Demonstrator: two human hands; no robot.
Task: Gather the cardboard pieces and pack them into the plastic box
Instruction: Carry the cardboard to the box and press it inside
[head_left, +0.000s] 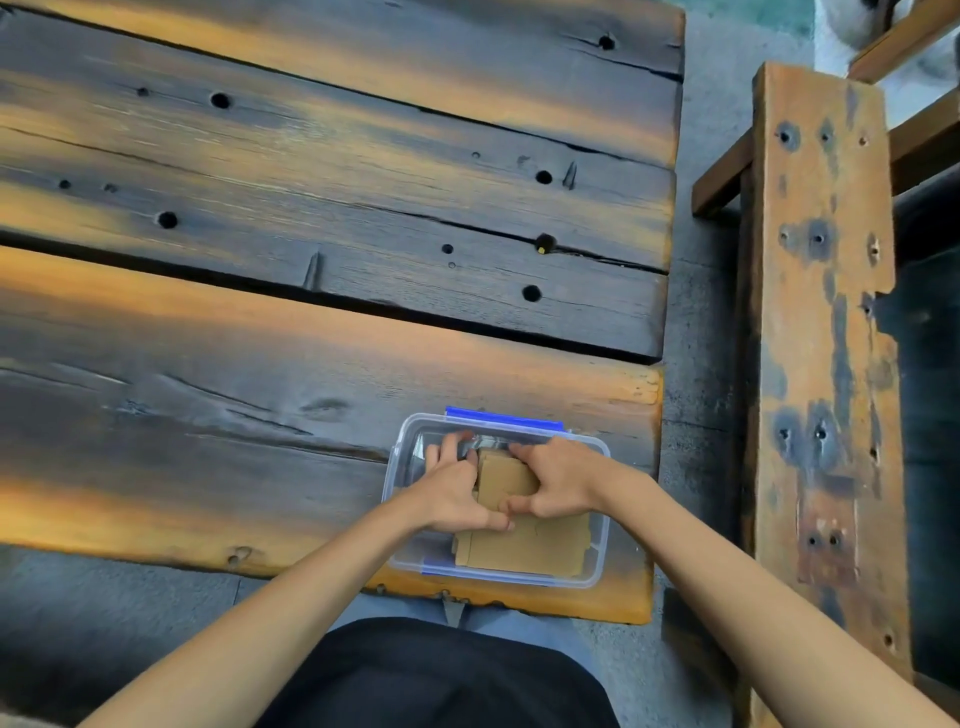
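A: Where is everything?

B: The clear plastic box (597, 525) sits at the plank table's (260, 457) near right corner, about five o'clock. Both hands are inside it, the left hand (452, 493) and right hand (558, 480) pinching a small cardboard piece (506, 478) above a larger cardboard sheet (530, 551).

A: How should it be seated?

B: I'd press it flat, edges squared to the walls, toward twelve o'clock, where space looks free.
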